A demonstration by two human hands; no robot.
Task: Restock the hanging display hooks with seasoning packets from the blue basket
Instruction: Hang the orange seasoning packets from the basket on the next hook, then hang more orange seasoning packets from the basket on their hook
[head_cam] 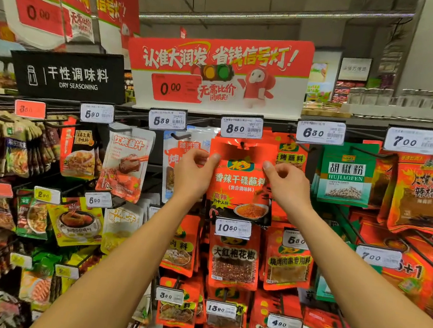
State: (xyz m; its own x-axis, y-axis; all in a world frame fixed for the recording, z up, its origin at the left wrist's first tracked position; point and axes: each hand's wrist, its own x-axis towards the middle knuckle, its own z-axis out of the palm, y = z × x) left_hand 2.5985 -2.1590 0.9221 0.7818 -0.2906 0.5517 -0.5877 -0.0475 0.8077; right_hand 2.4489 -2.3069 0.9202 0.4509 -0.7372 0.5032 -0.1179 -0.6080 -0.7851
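An orange-red seasoning packet (240, 185) hangs in the top row of the display, its hole at the tip of a black hook (242, 145) under the 8.50 price tag (241, 127). My left hand (193, 173) pinches the packet's upper left edge. On the other side, my right hand (286, 184) pinches its upper right edge. Both arms reach up from below. The blue basket is out of view.
Rows of hooks carry many packets: a white-red one (125, 161) at left, green pepper packets (346, 177) at right, more red packets (235, 258) below. Price tags stick out at the hook ends. A red promotion sign (219, 68) stands above the display.
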